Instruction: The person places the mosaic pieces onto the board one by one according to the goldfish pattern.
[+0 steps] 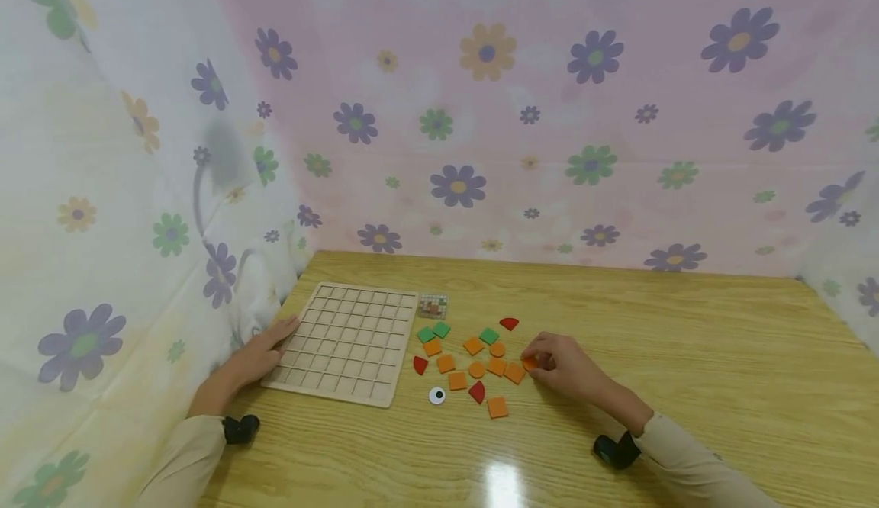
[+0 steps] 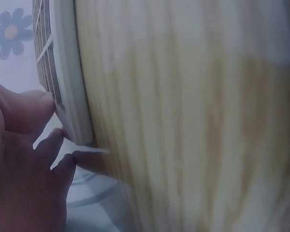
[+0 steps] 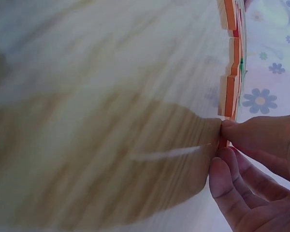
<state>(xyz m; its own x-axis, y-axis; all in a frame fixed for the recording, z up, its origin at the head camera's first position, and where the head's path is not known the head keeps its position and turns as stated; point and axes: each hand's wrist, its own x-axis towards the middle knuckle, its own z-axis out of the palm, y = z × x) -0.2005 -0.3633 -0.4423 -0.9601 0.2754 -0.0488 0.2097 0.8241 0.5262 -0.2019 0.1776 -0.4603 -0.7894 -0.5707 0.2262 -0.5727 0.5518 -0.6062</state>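
In the head view my left hand [image 1: 259,352] lies at the left edge of a wooden grid board [image 1: 343,344], its fingers reaching along the rim. The left wrist view shows the thumb touching the edge of the board [image 2: 70,72]. My right hand [image 1: 566,367] pinches an orange piece [image 1: 529,364], seemingly round, between thumb and fingers at the right end of the scattered pieces. Up close, the fingertips of the right hand [image 3: 256,164] cover most of that piece, low at the table surface. An orange square tile [image 1: 514,373] lies just left of it.
Between board and right hand lie several orange squares [image 1: 497,407], orange discs [image 1: 477,370], green tiles [image 1: 489,336] and red wedges [image 1: 477,392]. A white-and-black eye disc [image 1: 436,395] lies nearer me. A small patterned card [image 1: 433,307] touches or nearly touches the board's far right corner.
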